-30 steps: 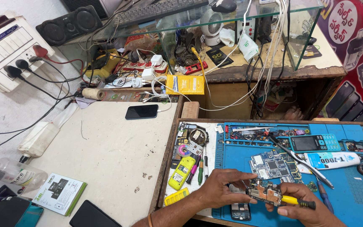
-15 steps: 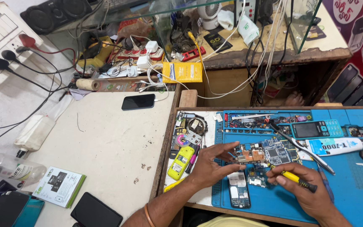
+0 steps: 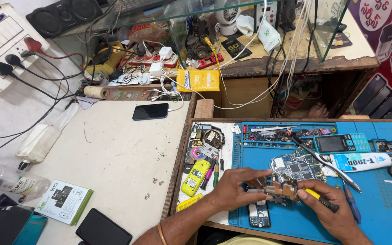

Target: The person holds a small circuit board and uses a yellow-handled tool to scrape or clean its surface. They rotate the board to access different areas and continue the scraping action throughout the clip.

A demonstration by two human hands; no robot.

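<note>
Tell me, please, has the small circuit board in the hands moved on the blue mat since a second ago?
Cannot tell: the small circuit board sits near the mat's front edge, as a second ago, but the camera shifted.

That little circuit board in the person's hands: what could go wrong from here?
The screwdriver in the right hand could slip and scratch the small circuit board, which the left hand only pinches at its edge. The loose blue circuit board lies right beside the hands and might get knocked. Tiny parts could vanish among the clutter on the blue mat.
</note>
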